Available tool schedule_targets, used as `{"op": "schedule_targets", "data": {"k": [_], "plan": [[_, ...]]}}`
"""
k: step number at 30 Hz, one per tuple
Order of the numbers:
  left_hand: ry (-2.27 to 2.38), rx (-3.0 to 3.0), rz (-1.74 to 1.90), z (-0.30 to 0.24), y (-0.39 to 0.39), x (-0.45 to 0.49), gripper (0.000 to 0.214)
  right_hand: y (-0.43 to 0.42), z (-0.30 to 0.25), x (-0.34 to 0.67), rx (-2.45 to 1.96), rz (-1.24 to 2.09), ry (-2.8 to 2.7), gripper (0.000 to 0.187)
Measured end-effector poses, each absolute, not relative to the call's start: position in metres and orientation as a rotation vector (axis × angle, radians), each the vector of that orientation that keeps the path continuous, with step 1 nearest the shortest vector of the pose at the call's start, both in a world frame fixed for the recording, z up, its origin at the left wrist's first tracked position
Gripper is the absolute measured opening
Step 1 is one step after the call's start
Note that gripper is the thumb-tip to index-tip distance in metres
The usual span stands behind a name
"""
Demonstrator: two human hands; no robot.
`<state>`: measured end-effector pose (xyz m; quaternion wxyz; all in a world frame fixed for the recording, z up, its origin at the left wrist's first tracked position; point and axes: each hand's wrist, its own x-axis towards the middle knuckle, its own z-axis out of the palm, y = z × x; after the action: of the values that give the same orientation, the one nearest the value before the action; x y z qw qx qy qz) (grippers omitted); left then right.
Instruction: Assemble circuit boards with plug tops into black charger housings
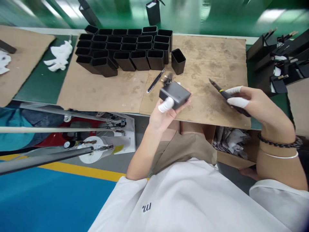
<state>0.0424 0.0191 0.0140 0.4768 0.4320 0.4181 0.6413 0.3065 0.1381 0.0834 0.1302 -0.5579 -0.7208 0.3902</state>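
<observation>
Near the frame's centre, a black rectangular casing (180, 93) is gripped in the left hand (164, 116), a blurred dark piece (167, 79) at its far end. Right of centre, the right hand (246, 98), well apart, pinches a pointed, yellow-banded hand tool (224, 93). Tweezers (155, 81) lie on cardboard (207, 59) nearby; open black housings (139, 61) stand packed toward upper left.

Dark fittings (167, 78) above the left hand (164, 117) are blurring; a black box (176, 91) is partly hiding its fingers (185, 104); beyond the right hand (246, 98), the edge is cropping black cases (299, 44).
</observation>
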Motion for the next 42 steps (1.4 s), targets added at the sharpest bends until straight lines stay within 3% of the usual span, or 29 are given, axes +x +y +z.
{"op": "schedule_targets", "data": {"k": [2,4,7,9,14,17,22,25,28,31,34,42], "plan": [[1.022,1.006,1.542,0.019,0.019,0.037,0.082,0.138,0.083,0.306,-1.486,1.551,-1.771,0.025],[1.033,1.007,1.515,0.025,0.018,0.034,0.088,0.134,0.082,0.305,-1.33,1.787,-1.616,0.038],[1.032,1.014,1.466,0.033,0.016,0.035,0.088,0.122,0.08,0.3,-1.28,1.794,-1.75,0.073],[1.063,1.026,1.472,0.038,0.014,0.037,0.087,0.113,0.078,0.298,-1.282,1.783,-1.823,0.086],[1.007,0.966,1.43,0.044,0.012,0.04,0.081,0.104,0.072,0.297,-1.05,2.199,-1.409,0.089],[0.982,0.875,1.473,0.04,0.012,0.045,0.077,0.1,0.069,0.296,-1.005,2.231,-1.305,0.079],[1.603,0.979,1.748,0.029,0.011,0.06,0.071,0.076,0.073,0.289,-0.986,2.017,-1.307,0.055],[2.003,1.305,1.766,0.03,0.01,0.066,0.06,0.057,0.08,0.285,-0.964,1.84,-1.575,0.052],[2.206,1.582,1.678,0.036,0.007,0.069,0.062,0.043,0.087,0.281,-0.929,1.367,-2.092,0.062],[2.261,1.692,1.581,0.042,0.003,0.07,0.059,0.035,0.092,0.275,-0.898,0.817,-2.434,0.072],[2.225,1.714,1.553,0.043,0.0,0.069,0.059,0.028,0.095,0.269,-0.896,0.484,-2.575,0.075],[1.959,1.81,1.623,0.036,0.009,0.062,0.049,0.021,0.098,0.265,-0.878,0.216,-2.661,0.078]]}}
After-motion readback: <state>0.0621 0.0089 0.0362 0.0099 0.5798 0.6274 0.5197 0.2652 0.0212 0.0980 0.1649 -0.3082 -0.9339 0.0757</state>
